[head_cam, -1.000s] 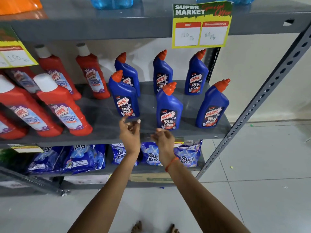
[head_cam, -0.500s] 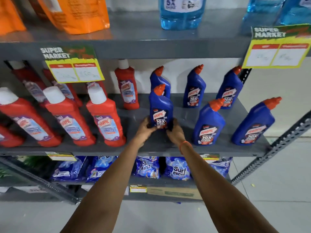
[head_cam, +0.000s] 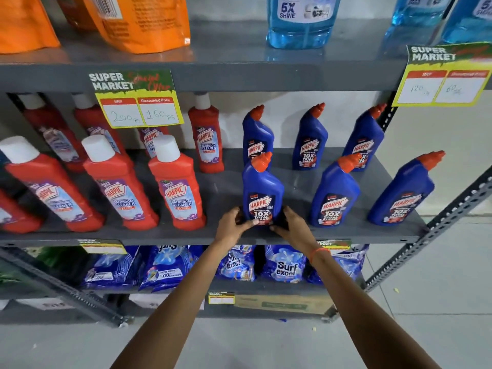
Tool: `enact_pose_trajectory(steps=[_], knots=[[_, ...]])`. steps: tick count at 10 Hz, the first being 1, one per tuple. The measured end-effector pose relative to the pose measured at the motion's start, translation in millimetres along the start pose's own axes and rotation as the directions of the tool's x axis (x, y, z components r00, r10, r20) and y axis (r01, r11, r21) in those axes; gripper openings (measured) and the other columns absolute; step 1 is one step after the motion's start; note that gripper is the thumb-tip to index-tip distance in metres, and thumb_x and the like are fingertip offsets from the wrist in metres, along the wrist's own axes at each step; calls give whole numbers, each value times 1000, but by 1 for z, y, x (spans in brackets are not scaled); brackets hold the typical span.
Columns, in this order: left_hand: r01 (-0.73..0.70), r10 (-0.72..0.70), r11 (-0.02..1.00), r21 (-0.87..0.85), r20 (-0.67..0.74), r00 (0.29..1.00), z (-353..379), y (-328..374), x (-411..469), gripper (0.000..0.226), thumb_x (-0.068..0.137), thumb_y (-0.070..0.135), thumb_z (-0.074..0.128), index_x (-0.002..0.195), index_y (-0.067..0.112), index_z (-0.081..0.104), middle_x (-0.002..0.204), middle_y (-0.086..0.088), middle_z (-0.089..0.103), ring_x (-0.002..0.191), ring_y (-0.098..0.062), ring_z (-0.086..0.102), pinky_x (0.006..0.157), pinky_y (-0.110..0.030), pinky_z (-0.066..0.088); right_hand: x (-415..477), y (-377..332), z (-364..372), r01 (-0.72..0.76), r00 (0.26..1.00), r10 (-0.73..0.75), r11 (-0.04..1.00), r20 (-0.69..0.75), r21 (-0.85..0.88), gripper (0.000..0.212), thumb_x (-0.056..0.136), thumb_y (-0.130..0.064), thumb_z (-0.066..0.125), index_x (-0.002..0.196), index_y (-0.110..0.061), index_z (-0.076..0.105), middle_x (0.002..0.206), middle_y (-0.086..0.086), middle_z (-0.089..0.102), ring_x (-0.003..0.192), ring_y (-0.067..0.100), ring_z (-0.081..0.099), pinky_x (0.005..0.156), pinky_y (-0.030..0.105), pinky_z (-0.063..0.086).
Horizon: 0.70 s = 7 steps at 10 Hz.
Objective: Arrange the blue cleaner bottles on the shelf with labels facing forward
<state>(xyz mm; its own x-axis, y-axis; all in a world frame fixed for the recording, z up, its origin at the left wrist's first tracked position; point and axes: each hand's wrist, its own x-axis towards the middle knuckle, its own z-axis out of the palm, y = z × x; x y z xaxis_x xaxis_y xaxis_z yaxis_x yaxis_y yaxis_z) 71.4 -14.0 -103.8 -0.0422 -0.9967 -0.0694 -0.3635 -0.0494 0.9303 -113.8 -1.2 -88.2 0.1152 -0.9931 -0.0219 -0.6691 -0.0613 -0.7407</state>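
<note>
Several blue cleaner bottles with orange caps stand on the grey middle shelf (head_cam: pixel 218 235), in a front row and a back row. The front-left blue bottle (head_cam: pixel 262 187) stands upright near the shelf's front edge with its label facing me. My left hand (head_cam: pixel 234 226) grips its base from the left and my right hand (head_cam: pixel 292 227) grips it from the right. The front-middle blue bottle (head_cam: pixel 334 193) and front-right blue bottle (head_cam: pixel 404 193) also show their labels. Three back-row blue bottles (head_cam: pixel 310 139) stand behind, labels forward.
Red bathroom cleaner bottles (head_cam: pixel 175 185) fill the shelf's left half. Price tags (head_cam: pixel 138 102) hang from the upper shelf, which holds orange pouches (head_cam: pixel 138 22) and light blue bottles (head_cam: pixel 300 20). Detergent packs (head_cam: pixel 285 265) lie on the lower shelf. A slanted metal upright (head_cam: pixel 439 230) stands at right.
My hands rose from below the shelf edge and closed on the base of the front-left blue bottle. The view swung left and upward, bringing more red bottles into sight.
</note>
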Motion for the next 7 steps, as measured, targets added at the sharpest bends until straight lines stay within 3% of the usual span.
enact_pose_trajectory(steps=[3,4,5,6,7], knots=[[57,-53,996,66,-58,997,2,16,-16,54,70,19,79,114,2,53,117,-18,65,106,-30,62,96,-46,49,-5,-5,-3,-47,998,48,999,28,-26,55,80,-10,68,127,-6,42,129,18,57,118,34,54,100,39,43],[131,-103,919,371,-95,990,-4,39,-27,55,70,29,78,113,5,53,116,-16,66,106,-33,61,85,-37,48,-1,-17,-19,-70,989,85,990,118,-124,60,79,-8,67,130,-2,36,132,23,52,119,39,51,102,42,42],[138,-169,738,660,-17,985,-8,66,-41,50,72,34,75,109,6,56,113,-17,66,105,-35,61,82,-37,47,-3,-28,-35,-25,971,96,952,219,-306,54,82,-13,64,128,1,39,130,25,52,117,40,52,101,44,43],[-39,-170,622,782,183,968,-4,136,-62,42,72,30,76,101,4,60,106,-17,68,97,-33,63,82,-37,49,-17,-59,-87,116,914,96,869,394,-481,26,92,-19,50,108,0,55,118,25,63,88,34,64,75,34,49],[-129,-154,604,787,273,950,0,195,-75,30,73,24,75,90,2,64,94,-16,70,84,-30,64,72,-35,48,-24,-90,-133,137,889,99,874,446,-467,24,93,-18,46,89,0,62,98,25,72,58,23,64,56,28,52]])
